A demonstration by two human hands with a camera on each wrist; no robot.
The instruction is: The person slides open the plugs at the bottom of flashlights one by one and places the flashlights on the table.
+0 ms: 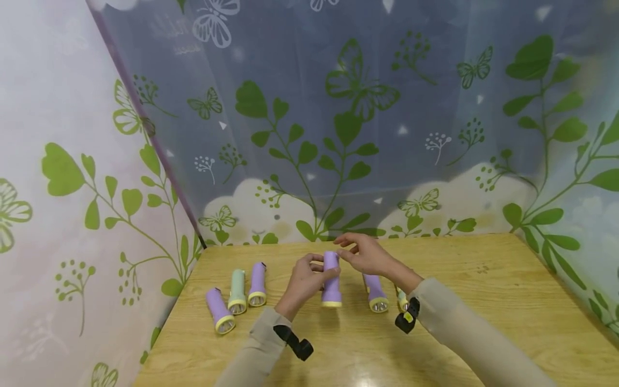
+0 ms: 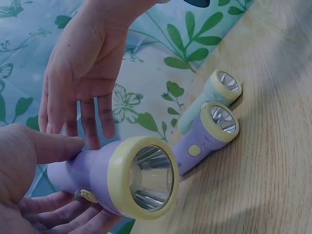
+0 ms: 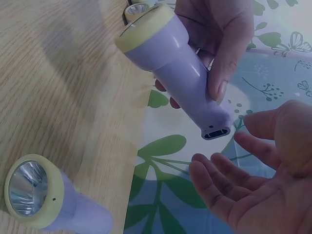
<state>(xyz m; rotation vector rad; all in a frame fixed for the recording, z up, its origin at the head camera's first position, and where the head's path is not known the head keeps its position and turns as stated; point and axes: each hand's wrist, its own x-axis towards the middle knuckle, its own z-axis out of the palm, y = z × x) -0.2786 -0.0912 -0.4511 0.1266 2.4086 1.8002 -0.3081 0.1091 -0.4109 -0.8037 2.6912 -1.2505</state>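
My left hand (image 1: 302, 282) grips a purple flashlight (image 1: 331, 287) around its barrel, above the table. Its pale yellow head ring and clear lens face the left wrist camera, and a small yellow button (image 2: 88, 195) shows on its side. Close to the tail end hovers my right hand (image 1: 368, 257), its fingers loosely bent and holding nothing. A gap separates those fingertips from the dark slot (image 3: 216, 133) at the tail in the right wrist view. Beneath the right hand, another purple flashlight (image 1: 376, 294) lies on the table, with a mint green flashlight (image 2: 209, 97) beside it, partly hidden in the head view.
On the left of the wooden table (image 1: 459, 333) lie a purple flashlight (image 1: 220, 310), a mint green flashlight (image 1: 237, 290) and a second purple flashlight (image 1: 258, 279). Patterned cloth (image 1: 300, 80) with leaves and butterflies hangs behind and at both sides.
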